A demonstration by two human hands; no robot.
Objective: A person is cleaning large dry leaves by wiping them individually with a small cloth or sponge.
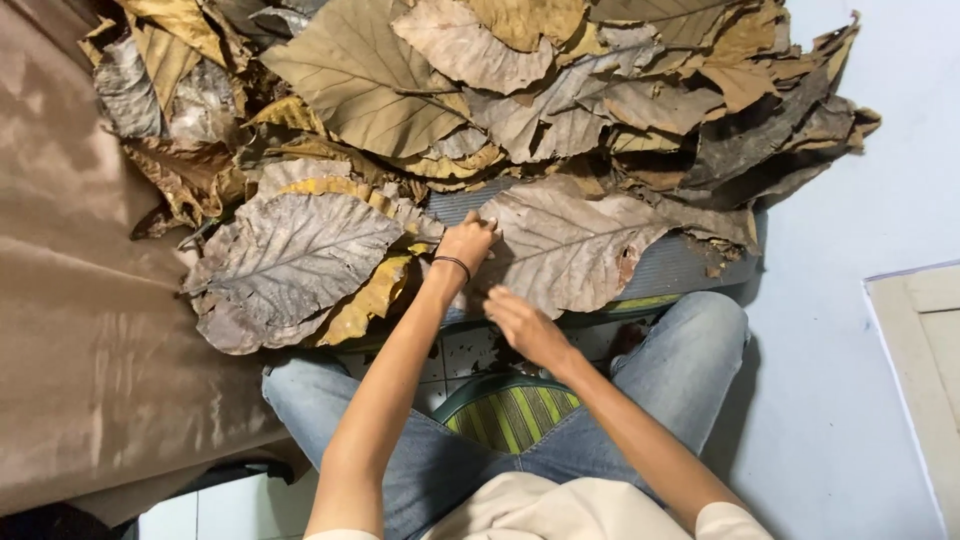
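Note:
A big heap of large dried brown and yellow leaves point(480, 90) lies in front of me. My left hand point(464, 243), with a dark band at the wrist, presses its fingers on the left edge of a large grey-brown leaf point(570, 245) lying on a grey mat point(680, 268). My right hand point(522, 322) reaches to the lower edge of the same leaf, fingers curled at its rim. Another broad grey leaf point(290, 255) lies to the left of my left hand. I sit with my jeans-clad knees apart.
A brown cloth point(70, 300) covers the left side. Between my knees is a green striped stool point(505, 410) on a tiled floor. Pale floor point(850, 300) stretches to the right, with a light wooden board point(925, 340) at the right edge.

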